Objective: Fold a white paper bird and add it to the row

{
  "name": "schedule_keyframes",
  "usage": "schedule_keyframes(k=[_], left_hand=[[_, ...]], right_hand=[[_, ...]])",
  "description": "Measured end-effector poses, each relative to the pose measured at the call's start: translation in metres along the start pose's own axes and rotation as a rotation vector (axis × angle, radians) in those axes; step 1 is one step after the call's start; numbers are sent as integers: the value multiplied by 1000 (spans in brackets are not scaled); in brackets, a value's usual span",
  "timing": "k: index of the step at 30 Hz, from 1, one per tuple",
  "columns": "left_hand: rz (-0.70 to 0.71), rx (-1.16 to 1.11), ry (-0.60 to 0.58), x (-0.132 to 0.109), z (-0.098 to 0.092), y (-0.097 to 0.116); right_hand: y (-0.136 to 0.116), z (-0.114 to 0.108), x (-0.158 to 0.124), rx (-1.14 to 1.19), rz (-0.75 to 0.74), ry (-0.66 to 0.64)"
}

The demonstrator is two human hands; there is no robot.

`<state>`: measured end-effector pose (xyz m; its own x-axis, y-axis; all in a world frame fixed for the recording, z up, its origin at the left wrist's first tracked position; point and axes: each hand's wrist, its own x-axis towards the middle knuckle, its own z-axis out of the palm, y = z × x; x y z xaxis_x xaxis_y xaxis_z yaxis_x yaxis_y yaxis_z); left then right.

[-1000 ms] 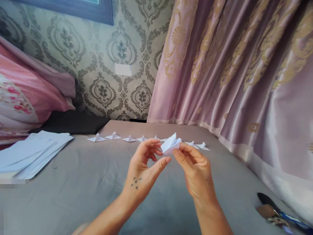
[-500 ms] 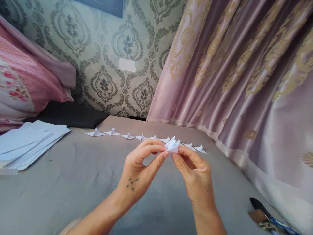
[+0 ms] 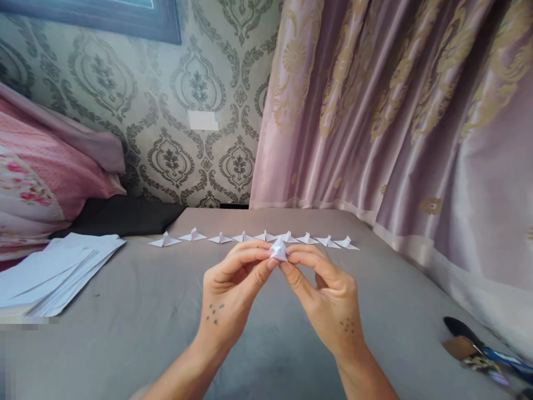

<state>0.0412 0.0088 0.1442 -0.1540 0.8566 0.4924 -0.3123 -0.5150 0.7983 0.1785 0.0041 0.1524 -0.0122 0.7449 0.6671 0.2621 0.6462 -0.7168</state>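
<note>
Brought closer together since the earlier frame, the left hand (image 3: 227, 294) and right hand (image 3: 330, 294) are both clamped on the origami piece (image 3: 279, 249), which is held midway between them, peak upward.

Grey surface (image 3: 137, 311), cloth-covered, faintly wrinkled at left, browner toward far edge. Nine white folded papers (image 3: 265, 237) in loose row across far part, peaks up; second from left slightly farther back, some just beside neighbours. Sheet stack (image 3: 62, 272) at left, edges fanned. Black cloth (image 3: 125, 215) behind stack. Lower right: black item (image 3: 461, 330), brown item (image 3: 459, 347), blue item (image 3: 506, 358) bunched together, kinds unclear.
</note>
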Motion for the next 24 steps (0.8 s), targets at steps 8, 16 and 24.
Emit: schedule_keyframes(k=[8, 16, 24], left_hand=[[5, 5, -4, -2, 0, -2], [2, 83, -31, -1, 1, 2], [40, 62, -68, 0, 1, 1]], right_hand=[[-4, -1, 0, -7, 1, 31], [-7, -3, -1, 39, 27, 15], [-8, -4, -1, 89, 50, 9]])
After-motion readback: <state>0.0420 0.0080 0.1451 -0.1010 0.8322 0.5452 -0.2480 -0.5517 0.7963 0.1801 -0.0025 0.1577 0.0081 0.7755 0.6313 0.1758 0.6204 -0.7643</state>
